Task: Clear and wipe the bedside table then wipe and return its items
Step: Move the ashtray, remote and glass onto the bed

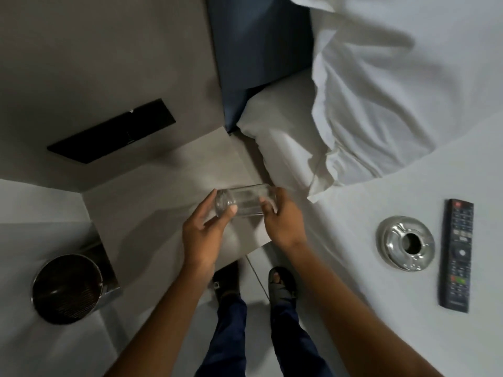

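A clear drinking glass point(245, 200) is held on its side above the grey bedside table point(163, 191). My left hand point(202, 232) grips its base end, and my right hand point(283, 221) grips the other end. The table top beneath shows nothing standing on it. On the white bed to the right lie a shiny metal ashtray point(405, 243) and a black remote control point(457, 255), side by side. No cloth is visible in either hand.
A dark round waste bin point(66, 289) stands on the floor at lower left. A black switch panel point(114, 131) is set in the grey wall behind the table. White pillows point(285, 148) and a rumpled sheet border the table's right side. My feet stand below the table's front edge.
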A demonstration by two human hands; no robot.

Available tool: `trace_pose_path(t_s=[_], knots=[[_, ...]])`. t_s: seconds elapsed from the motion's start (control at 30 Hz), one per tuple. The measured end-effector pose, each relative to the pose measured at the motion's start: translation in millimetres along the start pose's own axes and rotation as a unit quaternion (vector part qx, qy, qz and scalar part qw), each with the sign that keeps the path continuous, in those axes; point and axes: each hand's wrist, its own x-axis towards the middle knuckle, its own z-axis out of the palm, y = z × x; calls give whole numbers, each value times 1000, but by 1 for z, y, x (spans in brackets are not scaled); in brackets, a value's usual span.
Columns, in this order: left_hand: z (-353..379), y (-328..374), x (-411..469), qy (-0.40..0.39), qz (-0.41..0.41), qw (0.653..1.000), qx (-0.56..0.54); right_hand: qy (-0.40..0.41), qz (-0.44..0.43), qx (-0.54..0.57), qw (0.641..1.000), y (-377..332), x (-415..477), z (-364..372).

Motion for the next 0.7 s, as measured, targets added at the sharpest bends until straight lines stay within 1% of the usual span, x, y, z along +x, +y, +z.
trace_pose_path(t_s=[0.07, 0.13, 0.17, 0.23, 0.3, 0.4, 0.53, 0.63, 0.7], knots=[[14, 5, -27, -19, -24, 998, -57, 28, -13, 25, 999, 2, -16, -26], [33, 10, -47, -47, -36, 994, -93, 68, -21, 18, 997, 3, -28, -59], [44, 12, -54, -66, -34, 994, -85, 91, -24, 3, 996, 5, -31, -77], [75, 13, -63, -110, -23, 993, -28, 141, -24, -18, 990, 13, -35, -114], [109, 14, -64, -148, -12, 988, 37, 185, -16, -20, 982, 25, -34, -146], [167, 14, -70, -195, 6, 977, 89, 243, -2, -20, 970, 48, -29, -186], [220, 12, -81, -227, 39, 953, 196, 244, 14, -19, 969, 78, -21, -214], [235, 6, -85, -232, 60, 933, 268, 235, 22, -19, 972, 93, -17, -224], [239, 3, -88, -244, 78, 917, 305, 212, 40, -38, 976, 97, -15, -227]])
